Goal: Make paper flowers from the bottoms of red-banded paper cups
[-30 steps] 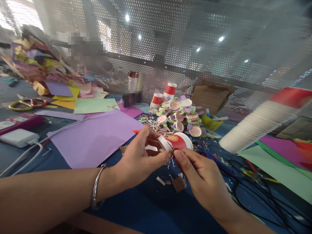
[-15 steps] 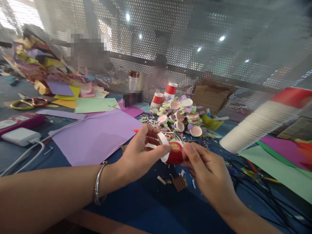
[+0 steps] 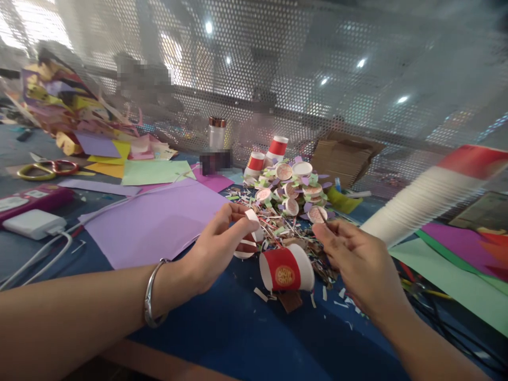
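A red and white paper cup (image 3: 286,270), gold print on its red band, lies on its side on the blue table between my hands, touched by neither. My left hand (image 3: 222,238) pinches a white paper ring (image 3: 251,217) between thumb and fingers; part of it is hidden behind them. Off to the right, my right hand (image 3: 353,254) is closed, thumb against forefinger, on a thin dark pointed thing (image 3: 322,216) whose kind I cannot make out. Beyond both hands is a heap of cut cup bottoms (image 3: 291,188) with green and purple paper bits.
A leaning stack of white paper cups (image 3: 420,196) stands at the right above coloured paper sheets (image 3: 456,248). Purple paper (image 3: 159,222) lies at the left, with scissors (image 3: 47,168) and a white charger (image 3: 35,222) farther out. Paper scraps (image 3: 278,222) litter the middle.
The cup has left my hands and lies on the table. My right hand has moved right, with a thin dark thing in its fingers. My left hand has shifted slightly left with the ring.
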The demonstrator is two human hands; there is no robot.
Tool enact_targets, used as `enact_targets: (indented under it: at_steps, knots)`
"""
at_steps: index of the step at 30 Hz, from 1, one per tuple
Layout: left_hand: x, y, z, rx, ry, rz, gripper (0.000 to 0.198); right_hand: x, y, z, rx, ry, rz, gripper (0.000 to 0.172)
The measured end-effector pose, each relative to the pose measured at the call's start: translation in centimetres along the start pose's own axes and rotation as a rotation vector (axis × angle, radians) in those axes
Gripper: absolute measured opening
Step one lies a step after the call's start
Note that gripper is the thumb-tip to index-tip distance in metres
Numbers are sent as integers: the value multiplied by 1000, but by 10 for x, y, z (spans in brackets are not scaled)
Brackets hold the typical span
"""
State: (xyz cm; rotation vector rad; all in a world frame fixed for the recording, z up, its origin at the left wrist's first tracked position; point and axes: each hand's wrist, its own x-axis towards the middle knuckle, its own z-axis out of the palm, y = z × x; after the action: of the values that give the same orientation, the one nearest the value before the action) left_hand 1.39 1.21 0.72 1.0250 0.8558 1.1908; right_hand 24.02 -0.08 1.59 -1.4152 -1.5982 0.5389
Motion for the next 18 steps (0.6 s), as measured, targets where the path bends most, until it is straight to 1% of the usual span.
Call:
enact_targets:
  at_steps: [3, 5, 8, 13, 15, 18]
  knots:
    - [0, 2, -1, -12, 27, 17, 23, 2, -5, 0, -88, -82, 103, 48]
    - [1, 4, -3, -35, 34, 46, 21, 2, -7, 1, -85, -188, 159, 47]
    - [2, 6, -6, -66, 31, 69, 21, 1, -10, 2, 55, -329, 289, 45]
    - [5, 8, -9, -68, 36, 79, 23, 1, -7, -2, 306, -432, 507, 46]
    - [5, 9, -9, -62, 38, 71, 24, 1, -6, -4, 343, -469, 547, 45]
    - [4, 10, -8, -49, 29, 73, 22, 1, -3, -6, 326, -513, 539, 43]
